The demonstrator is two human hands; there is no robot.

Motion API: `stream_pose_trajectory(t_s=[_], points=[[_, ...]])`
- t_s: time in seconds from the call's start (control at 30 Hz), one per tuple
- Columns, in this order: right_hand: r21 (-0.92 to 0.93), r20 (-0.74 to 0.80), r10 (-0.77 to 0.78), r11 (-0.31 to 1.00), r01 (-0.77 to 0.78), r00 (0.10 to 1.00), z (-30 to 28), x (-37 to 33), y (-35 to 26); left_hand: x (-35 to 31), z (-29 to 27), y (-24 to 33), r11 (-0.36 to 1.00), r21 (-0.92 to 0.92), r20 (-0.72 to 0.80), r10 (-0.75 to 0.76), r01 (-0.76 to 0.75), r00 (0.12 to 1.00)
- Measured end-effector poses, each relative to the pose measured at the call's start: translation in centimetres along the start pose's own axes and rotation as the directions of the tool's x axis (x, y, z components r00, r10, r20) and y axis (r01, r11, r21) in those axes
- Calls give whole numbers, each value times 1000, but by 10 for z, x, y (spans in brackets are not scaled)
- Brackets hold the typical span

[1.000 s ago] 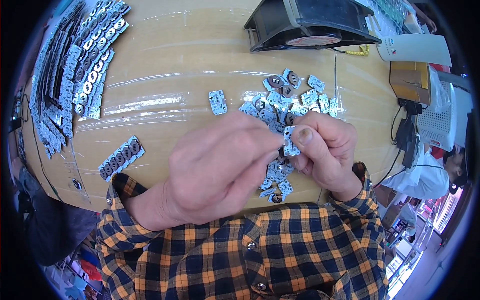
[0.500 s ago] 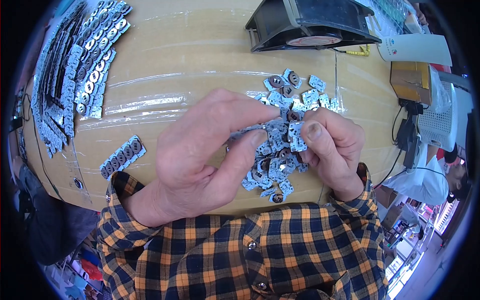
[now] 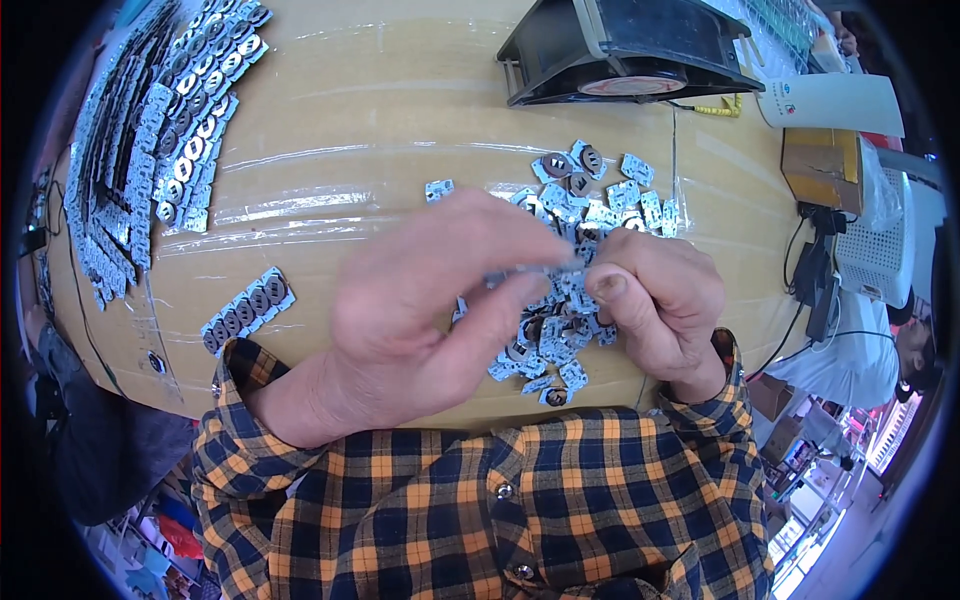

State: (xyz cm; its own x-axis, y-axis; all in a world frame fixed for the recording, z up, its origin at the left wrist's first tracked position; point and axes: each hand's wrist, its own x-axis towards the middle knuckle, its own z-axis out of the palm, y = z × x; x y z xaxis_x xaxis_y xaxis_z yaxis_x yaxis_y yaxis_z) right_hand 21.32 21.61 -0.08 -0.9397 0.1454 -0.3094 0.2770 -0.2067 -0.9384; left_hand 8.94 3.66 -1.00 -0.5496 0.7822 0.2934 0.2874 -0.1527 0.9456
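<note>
My left hand (image 3: 430, 300), smeared by motion, pinches a thin strip of small circuit boards (image 3: 555, 268), seen nearly edge-on between thumb and forefinger. Close to its fingertips is my right hand (image 3: 660, 300), curled closed with the thumb pressed on the forefinger at the strip's right end. How much of the strip sits inside the right fingers is hidden. Beneath both hands spreads a pile of separated small circuit boards (image 3: 550, 340), pale blue-white, some with round dark parts. One loose board (image 3: 438, 190) lies beyond my left hand.
A short strip of joined boards (image 3: 248, 310) lies at left on the brown tabletop (image 3: 320, 150). Stacked long board strips (image 3: 130, 170) fill the far left. A black fan (image 3: 630, 60) stands at the back; a cardboard box (image 3: 820, 168) and white basket (image 3: 875, 245) are at right.
My left hand has shifted slightly right, nearer my right hand. The board face that showed at my right thumb is now mostly out of sight. The loose board beyond my left hand has come into view.
</note>
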Motion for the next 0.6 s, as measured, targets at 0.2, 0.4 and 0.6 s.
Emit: stream_pose_trajectory(t_s=[0.2, 0.4, 0.6], points=[[47, 42, 44, 998, -46, 998, -2, -3, -4, 2, -1, 1, 996, -15, 163, 85, -84, 983], [99, 87, 81, 991, -89, 993, 6, 2, 1, -1, -2, 2, 918, -295, 145, -232, 265, 962], [151, 134, 115, 979, -135, 984, 4, 3, -3, 0, 4, 3, 973, -193, 127, -106, 129, 986]])
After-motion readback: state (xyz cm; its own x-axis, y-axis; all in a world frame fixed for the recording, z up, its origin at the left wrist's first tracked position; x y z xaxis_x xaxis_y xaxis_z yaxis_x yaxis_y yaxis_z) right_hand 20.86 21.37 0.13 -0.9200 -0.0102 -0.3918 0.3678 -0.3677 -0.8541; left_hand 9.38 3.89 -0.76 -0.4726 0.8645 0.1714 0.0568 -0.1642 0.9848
